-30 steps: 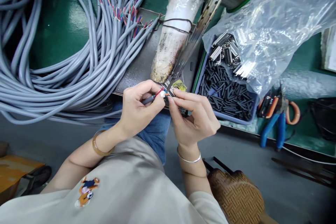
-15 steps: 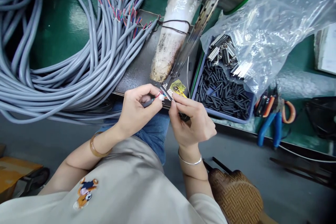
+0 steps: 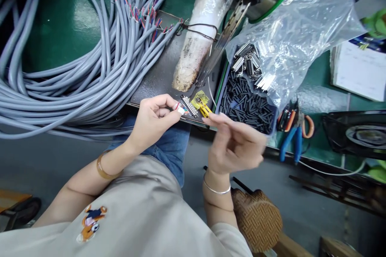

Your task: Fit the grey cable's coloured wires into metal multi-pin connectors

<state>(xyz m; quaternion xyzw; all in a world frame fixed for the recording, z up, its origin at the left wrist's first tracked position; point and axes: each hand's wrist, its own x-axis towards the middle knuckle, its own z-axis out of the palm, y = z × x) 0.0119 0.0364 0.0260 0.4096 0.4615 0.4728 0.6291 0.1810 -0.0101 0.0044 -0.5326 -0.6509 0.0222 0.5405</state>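
My left hand [image 3: 155,118] is closed, pinching the end of a grey cable whose thin coloured wires run to a metal multi-pin connector [image 3: 189,106]. The connector lies at the dark plate's front edge, in front of the crusted tip of a white wrapped column. Right of it is a yellow-handled tool [image 3: 204,107] on a yellow scrap. My right hand [image 3: 237,144], partly smeared by motion, is apart from the connector; its fingers stretch left and their tips appear close to the yellow tool's handle. Nothing shows between them.
A blue tray [image 3: 273,122] holds short black tubes, with more connectors [image 3: 249,60] in a clear bag [image 3: 313,32] over it. Blue-handled pliers [image 3: 291,140] lie right of the tray. Many grey cables [image 3: 90,84] cover the left. A stool [image 3: 257,221] stands below.
My right hand has come off the connector and moved right and slightly down. My left hand keeps its pinch. The view has shifted, so the tray and pliers appear further left.
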